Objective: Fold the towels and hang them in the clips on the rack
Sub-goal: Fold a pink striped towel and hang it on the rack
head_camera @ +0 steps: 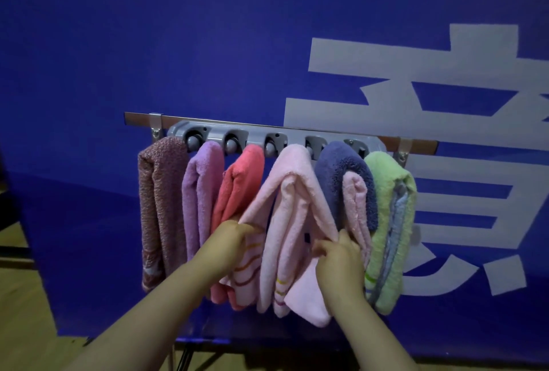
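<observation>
Pink terry is gathered in both my hands. My left hand [230, 241] has its fingers curled round the left fold of the pale pink towel [292, 201], and my right hand [338, 257] pinches its right fold between thumb and bent fingers, so the layers spread apart between my hands. Above them the towel's top reaches up to the grey rack [261, 134], though I cannot tell whether a clip grips it. Just left of my left hand hangs the coral towel [237, 186], beyond it the lilac towel [202, 186], and farthest left the mottled mauve towel [160, 192]. Just right of my right hand hangs the navy towel [335, 168] with a pink layer folded inside, then the green towel [392, 207]. Round grey clips [194, 141] show between the towel tops. Behind everything stands a blue banner [118, 43] with white characters, and the wooden floor [23, 311] lies below my left arm.
</observation>
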Demonstrator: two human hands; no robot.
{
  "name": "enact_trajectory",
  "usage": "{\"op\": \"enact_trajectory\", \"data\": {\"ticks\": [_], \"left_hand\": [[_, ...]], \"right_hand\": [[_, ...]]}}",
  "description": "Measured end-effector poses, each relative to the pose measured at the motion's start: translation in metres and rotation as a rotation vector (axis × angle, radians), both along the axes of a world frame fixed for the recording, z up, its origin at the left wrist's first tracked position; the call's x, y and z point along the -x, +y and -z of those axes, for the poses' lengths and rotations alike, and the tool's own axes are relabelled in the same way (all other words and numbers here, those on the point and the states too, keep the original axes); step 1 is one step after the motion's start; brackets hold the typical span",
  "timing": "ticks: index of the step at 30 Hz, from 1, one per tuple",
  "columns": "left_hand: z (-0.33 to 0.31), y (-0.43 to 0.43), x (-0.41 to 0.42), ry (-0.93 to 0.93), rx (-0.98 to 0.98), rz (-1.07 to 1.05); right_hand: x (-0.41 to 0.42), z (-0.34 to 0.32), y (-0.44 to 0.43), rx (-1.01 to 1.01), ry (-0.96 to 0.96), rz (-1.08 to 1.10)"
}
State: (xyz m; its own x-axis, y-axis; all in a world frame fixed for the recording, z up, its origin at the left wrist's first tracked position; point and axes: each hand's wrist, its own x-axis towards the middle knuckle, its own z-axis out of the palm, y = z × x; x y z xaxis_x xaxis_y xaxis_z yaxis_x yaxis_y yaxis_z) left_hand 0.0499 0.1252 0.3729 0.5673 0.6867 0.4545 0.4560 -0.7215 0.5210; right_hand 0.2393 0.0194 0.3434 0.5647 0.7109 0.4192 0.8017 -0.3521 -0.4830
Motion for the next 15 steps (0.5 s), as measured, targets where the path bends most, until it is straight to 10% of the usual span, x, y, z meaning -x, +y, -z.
{"op": "enact_trajectory", "data": {"ticks": [9, 15], "left_hand": [[0.032, 0.052, -0.007, 0.319, -0.241, -0.016], [0.042, 0.032, -0.016, 0.312, -0.076, -0.026]], "right_hand": [[0.004, -0.003, 0.005, 0.162, -0.124, 0.166], [0.017, -0.002, 0.015, 0.299, -0.068, 0.046]]}}
